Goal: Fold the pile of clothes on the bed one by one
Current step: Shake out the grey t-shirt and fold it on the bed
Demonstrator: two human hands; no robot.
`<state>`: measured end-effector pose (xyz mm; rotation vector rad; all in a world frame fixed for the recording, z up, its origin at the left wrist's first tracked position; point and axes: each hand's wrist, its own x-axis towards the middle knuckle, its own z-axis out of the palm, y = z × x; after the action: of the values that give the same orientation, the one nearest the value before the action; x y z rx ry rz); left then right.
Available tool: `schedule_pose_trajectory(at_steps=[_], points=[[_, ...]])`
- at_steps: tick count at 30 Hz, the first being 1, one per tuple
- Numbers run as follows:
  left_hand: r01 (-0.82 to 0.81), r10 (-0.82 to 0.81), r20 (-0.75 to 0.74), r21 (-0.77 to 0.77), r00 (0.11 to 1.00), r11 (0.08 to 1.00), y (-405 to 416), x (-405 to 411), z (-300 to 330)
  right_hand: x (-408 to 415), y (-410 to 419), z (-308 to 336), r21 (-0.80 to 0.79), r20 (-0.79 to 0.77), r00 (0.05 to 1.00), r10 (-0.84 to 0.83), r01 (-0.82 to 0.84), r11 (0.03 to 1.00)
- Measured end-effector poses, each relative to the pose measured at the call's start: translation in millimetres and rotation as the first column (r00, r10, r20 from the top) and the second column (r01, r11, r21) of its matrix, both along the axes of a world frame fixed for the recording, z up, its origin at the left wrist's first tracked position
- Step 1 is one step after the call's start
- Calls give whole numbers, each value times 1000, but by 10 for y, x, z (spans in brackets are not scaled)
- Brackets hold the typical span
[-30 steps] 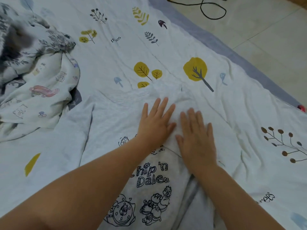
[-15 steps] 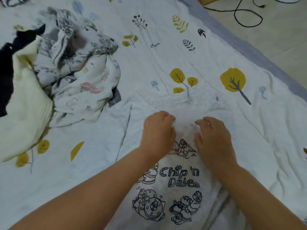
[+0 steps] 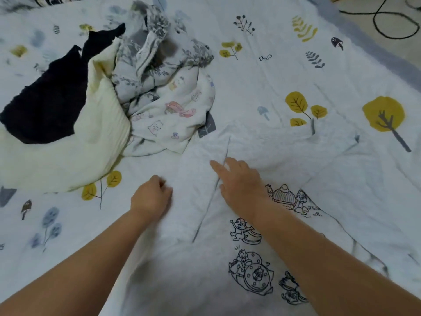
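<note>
Now both hands, left hand (image 3: 151,197) and right hand (image 3: 239,179), on white shirt (image 3: 262,156).

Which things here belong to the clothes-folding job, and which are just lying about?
Part of the job:
white cartoon shirt
left hand
right hand
pile of clothes
black garment
cream garment

Just lying about:
bedsheet
black cable on the floor

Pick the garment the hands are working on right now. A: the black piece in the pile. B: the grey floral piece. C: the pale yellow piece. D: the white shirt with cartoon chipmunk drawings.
D: both the left hand and the right hand rest on the white shirt spread flat on the bed, apart from the pile.
</note>
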<state>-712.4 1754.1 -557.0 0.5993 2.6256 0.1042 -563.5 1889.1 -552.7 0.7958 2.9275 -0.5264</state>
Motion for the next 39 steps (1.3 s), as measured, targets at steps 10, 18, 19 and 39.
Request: schedule_pose_trajectory(at_steps=[10,18,19,39], points=[[196,-290,106,517,951,833,340,610,865,-96,121,253,-942,-13,715,-699,226,248],[369,-427,216,261,878,892,371,908,460,228,332,91,-734,67,798,-599,446,512],[323,-353,107,225,929,919,338,858,368,239,329,60,-673,43,785,-618,480,563],[197,-114,-210,436,971,878,-16,662,3,-3,468,74,-490,-188,797,-574,431,758]])
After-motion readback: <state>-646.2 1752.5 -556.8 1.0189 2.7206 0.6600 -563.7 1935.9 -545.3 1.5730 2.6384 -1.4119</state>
